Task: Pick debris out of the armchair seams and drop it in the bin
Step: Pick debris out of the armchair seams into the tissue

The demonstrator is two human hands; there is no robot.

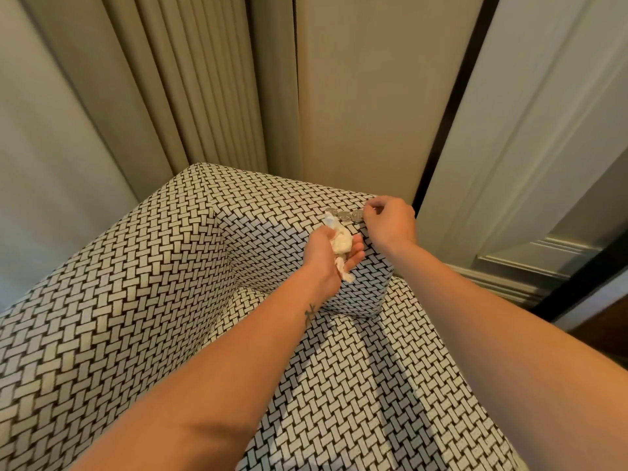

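The armchair [136, 300], covered in black-and-white basket-weave fabric, fills the lower frame. Right of centre, the left hand [323, 249] curls its fingers around a crumpled white tissue wad [341, 241]. Just beside it, the right hand [390, 220] pinches the end of a crinkled clear wrapper [348, 216] lying on the armrest top.

Cloth on armchair [136, 300] is looking matt, w/ woven-style b&w print. Tissue wad [342, 243] is showing as soft crumpled paper; wrapper [348, 215] beside it is glinting like clear crinkly plastic. Far curtains [204, 79] are looking like matt cloth, door [543, 130] at right smooth satin paint.
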